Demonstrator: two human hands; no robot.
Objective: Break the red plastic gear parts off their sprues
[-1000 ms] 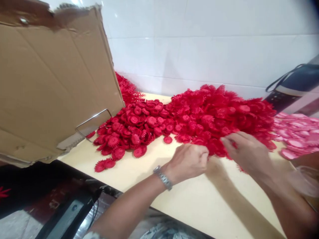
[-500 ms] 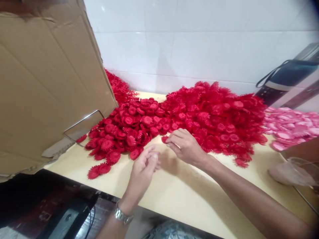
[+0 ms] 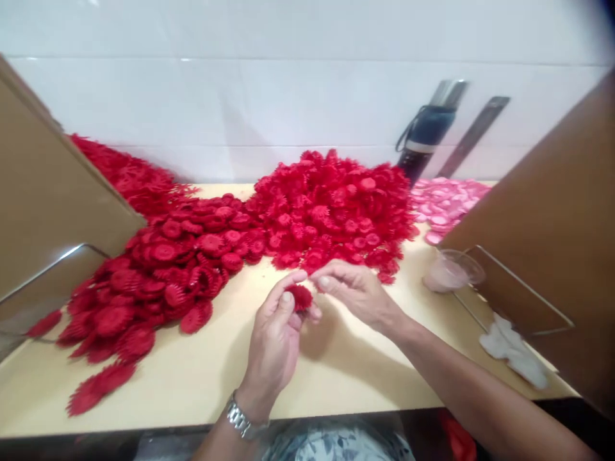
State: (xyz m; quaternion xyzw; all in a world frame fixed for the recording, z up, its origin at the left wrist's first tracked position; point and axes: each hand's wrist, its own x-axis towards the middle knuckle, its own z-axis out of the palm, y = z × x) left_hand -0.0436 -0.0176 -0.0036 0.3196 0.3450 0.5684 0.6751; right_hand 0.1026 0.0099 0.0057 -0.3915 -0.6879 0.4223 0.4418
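Observation:
Between the thumb and fingers of my left hand (image 3: pixel 276 326) is a small red fringed flower piece (image 3: pixel 302 298). Just to its right, my right hand (image 3: pixel 355 291) has thumb and forefinger pinched together, close to the left fingertips; whether anything is in that pinch I cannot make out. Beyond the hands lies a heap of loose red flower pieces (image 3: pixel 331 205) with jagged edges. A second heap of rounder, denser red flower pieces (image 3: pixel 168 269) spreads over the table to the left.
Cardboard panels stand at the left (image 3: pixel 52 179) and right (image 3: pixel 542 243), with wire loops. Pink pieces (image 3: pixel 446 202), a dark flask (image 3: pixel 427 131) and a metal strip (image 3: pixel 475 137) are at the back right. A clear cup (image 3: pixel 451 272) and white tissue (image 3: pixel 512 352) lie on the yellow table (image 3: pixel 365 378).
The view has swung right, bringing the right panel, cup and tissue into sight. A red flower piece, earlier at my right fingertips by the heap, is now in my left hand.

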